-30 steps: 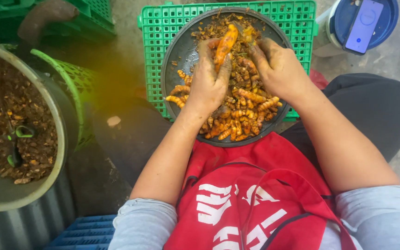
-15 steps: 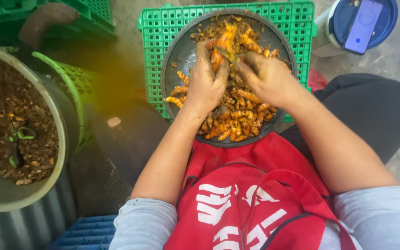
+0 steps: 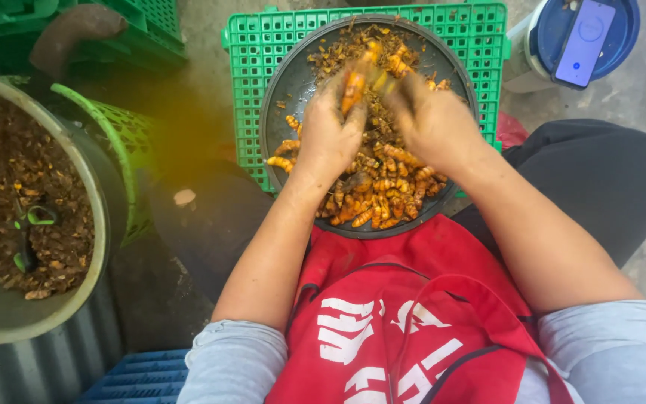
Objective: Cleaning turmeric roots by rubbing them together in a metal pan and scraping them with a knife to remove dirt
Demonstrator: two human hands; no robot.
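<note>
Both hands raised over round dark tray [image 3: 285, 90] on green crate [image 3: 248, 60] — forearms angled inward. L hand [image 3: 330, 135] pinching an orange turmeric root [image 3: 353, 86], fingers curled. R hand [image 3: 435, 120] blurred, clenched beside it — grip can't be made out. Turmeric pile [image 3: 383, 187] beneath.

Right hand [image 3: 437, 120] motion-blurred – fingers not separable, grip unclear. Left hand [image 3: 328, 138] covers the lower end of the orange root piece [image 3: 354, 88] it holds; the piece itself is smeared. Both hands hide the middle of the round dark pan [image 3: 282, 90] and the roots under them. Green crate [image 3: 244, 82] mostly hidden beneath the pan. Big grey basin [image 3: 9, 322] cut off at the left edge; the dark tool with green bits [image 3: 28, 228] in it is too small to identify. Phone [image 3: 585, 41] and blue lid [image 3: 622, 34] clipped by the top edge – screen unreadable. Blue crate [image 3: 140, 378] cut by the bottom edge.
</note>
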